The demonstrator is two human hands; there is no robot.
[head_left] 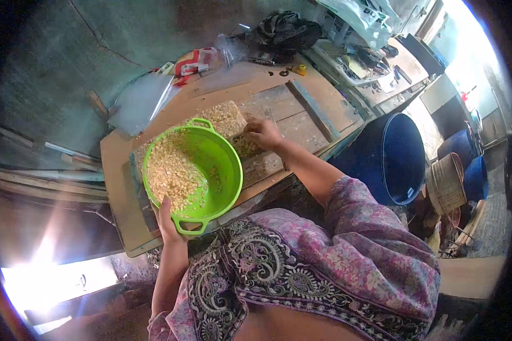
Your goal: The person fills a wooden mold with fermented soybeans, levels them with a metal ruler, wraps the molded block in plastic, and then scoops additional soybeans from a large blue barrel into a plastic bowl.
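Observation:
A bright green two-handled basin (227, 170) is tilted over the wooden board. Pale yellow crumbly bits, like chopped nuts or puffed grain (170, 167), lie heaped along its left side. My left hand (168, 224) grips the near left rim beside the lower handle, thumb on the edge. Beyond the basin lies a flat layer of the same bits (224, 117) with a straight right edge. My right hand (264, 134) is closed, fingers curled down at that edge; whatever is in them is hidden. More loose bits (246, 148) are scattered just below it.
The wooden board (273, 105) has a raised strip (313, 111) at its right end and rests on a brown table (116, 187). Plastic bags (196, 62) and a small yellow object (300, 69) sit at the back. A large blue barrel (404, 159) and a woven basket (445, 183) stand right.

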